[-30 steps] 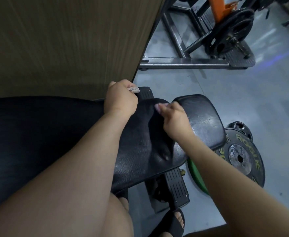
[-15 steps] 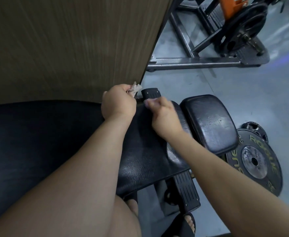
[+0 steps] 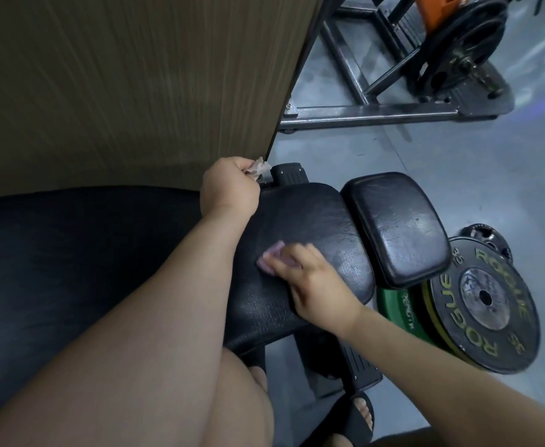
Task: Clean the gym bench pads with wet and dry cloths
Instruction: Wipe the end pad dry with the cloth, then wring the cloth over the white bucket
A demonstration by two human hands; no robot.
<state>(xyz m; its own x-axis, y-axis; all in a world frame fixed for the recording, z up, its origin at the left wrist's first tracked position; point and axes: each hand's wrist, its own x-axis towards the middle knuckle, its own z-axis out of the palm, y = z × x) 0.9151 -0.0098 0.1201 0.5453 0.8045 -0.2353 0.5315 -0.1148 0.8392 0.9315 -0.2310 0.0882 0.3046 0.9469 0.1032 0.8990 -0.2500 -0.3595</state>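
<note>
Fingers (image 3: pixel 292 257) of right hand (image 3: pixel 316 285) press pink cloth (image 3: pixel 272 258) flat on bench pad (image 3: pixel 313 217) — left hand (image 3: pixel 229 190) grips pale cloth (image 3: pixel 259 166).

Bg stuff only: wood-grain panel (image 3: pixel 119 91) top left, upright, edge running down to grey floor (image 3: pixel 458 162). Steel frame (image 3: pixel 368 112) on floor top right, w/ black plate (image 3: pixel 458 50) loaded on it and an orange part (image 3: pixel 439 8) at top edge. Right side, flat on floor: big black plate (image 3: pixel 487 298) w/ yellow "ROGUE" lettering, lying partly over a green plate (image 3: pixel 397 304); small black plate (image 3: pixel 487 235) just behind. Black sandal (image 3: pixel 351 421) at bottom.
</note>
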